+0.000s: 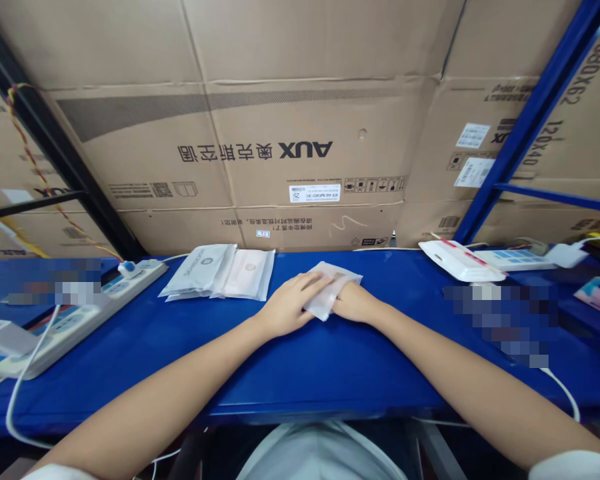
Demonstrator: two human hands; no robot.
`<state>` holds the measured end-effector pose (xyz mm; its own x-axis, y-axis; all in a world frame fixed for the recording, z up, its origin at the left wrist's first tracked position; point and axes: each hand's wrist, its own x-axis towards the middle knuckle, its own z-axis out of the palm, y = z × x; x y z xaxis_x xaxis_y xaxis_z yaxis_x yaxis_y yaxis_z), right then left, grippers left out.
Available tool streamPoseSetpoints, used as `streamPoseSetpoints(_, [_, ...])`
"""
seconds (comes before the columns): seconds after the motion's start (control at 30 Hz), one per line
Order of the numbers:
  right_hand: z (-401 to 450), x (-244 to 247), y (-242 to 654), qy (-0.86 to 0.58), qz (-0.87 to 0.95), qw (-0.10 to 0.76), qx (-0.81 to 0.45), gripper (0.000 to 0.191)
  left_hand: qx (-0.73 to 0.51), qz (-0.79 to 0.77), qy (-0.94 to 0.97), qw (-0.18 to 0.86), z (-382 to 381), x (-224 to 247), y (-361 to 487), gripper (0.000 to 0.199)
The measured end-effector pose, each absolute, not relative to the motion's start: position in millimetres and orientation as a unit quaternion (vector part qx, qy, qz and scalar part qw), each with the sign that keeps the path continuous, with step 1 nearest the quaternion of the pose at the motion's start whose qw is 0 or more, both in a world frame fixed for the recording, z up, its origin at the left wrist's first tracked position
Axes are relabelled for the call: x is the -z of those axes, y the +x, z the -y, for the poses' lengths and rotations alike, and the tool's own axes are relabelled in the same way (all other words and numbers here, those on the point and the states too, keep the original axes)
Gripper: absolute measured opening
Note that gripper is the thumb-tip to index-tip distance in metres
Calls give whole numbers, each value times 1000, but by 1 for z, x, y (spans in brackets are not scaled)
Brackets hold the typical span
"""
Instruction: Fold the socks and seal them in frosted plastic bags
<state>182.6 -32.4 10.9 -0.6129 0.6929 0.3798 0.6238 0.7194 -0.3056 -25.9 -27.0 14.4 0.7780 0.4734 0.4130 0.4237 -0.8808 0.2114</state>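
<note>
The left hand (286, 308) pinches a pouch (323, 307), its fingers lying straight across the pale, translucent face and its thumb low at the near edge. The right hand (356, 301) meets the pouch from the other side; its fingers show only dimly through it, so I cannot tell whether they are inside or behind, or how far they are closed. The pouch is tilted between the two hands, just above or on the table (305, 380).

Just beyond and left of the left hand, a grey packet (203, 270) with dark print lies on at least one more, and a pink packet (248, 275) sits against its right side. Farther left, a power strip (83, 323) runs at a slant, with a white adapter (7, 337) on its near part and a white cable (23, 393) curving down.

To the right of the right hand and farther out is a white box (447, 260) with red marks, a thin stick across it. Behind it sits a second strip (517, 259). Ahead of the hands stands cardboard (260, 110) printed with upside-down lettering, between a black post (63, 137) and a blue post (533, 120).
</note>
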Motion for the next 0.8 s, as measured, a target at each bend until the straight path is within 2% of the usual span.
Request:
streamPoseSetpoints(0.17, [36,-24,196,-365,886,286,16,36,-406,-311,842,170,7,-10,-33,47])
streamPoseSetpoints(0.33, [37,-32,195,-355,864,342,104,33,-516,-374,714,290,4,-14,-31,47])
streamPoseSetpoints(0.6, [40,-38,198,-371,812,416,172,35,-467,-355,736,337,28,-20,-22,54])
streamPoseSetpoints(0.8, [51,-39,185,-340,848,371,168,24,-380,-286,819,321,42,-17,-16,53])
